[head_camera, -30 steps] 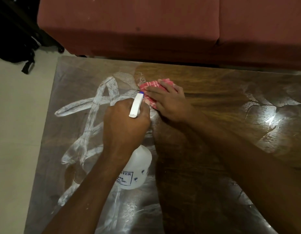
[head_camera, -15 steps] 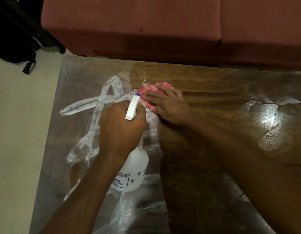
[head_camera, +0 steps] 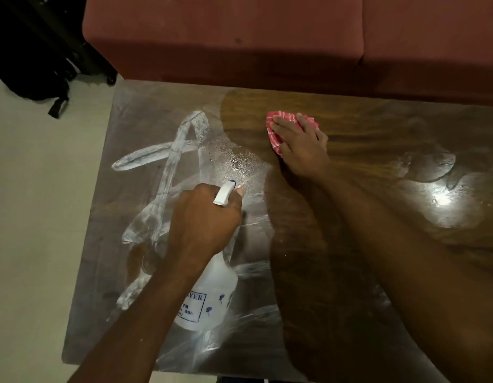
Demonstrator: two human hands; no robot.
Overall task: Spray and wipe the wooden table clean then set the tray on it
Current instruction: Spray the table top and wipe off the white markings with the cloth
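The wooden table (head_camera: 391,128) fills the view, with white wet streaks (head_camera: 168,172) across its left half and fresh droplets in front of the nozzle. My left hand (head_camera: 201,222) grips a translucent white spray bottle (head_camera: 209,297), its nozzle pointing toward the far side. My right hand (head_camera: 300,145) presses flat on a pink checked cloth (head_camera: 278,120) near the table's far edge, to the right of the streaks. No tray is in view.
A dark red sofa (head_camera: 239,37) runs along the table's far edge. A black bag (head_camera: 32,64) lies on the pale floor (head_camera: 32,217) at the upper left. A bright light reflection (head_camera: 441,200) shines on the table's right part.
My right hand has slid the cloth to the right and away from the bottle. My left hand has pulled the bottle back toward me, and fresh droplets now lie in front of the nozzle.
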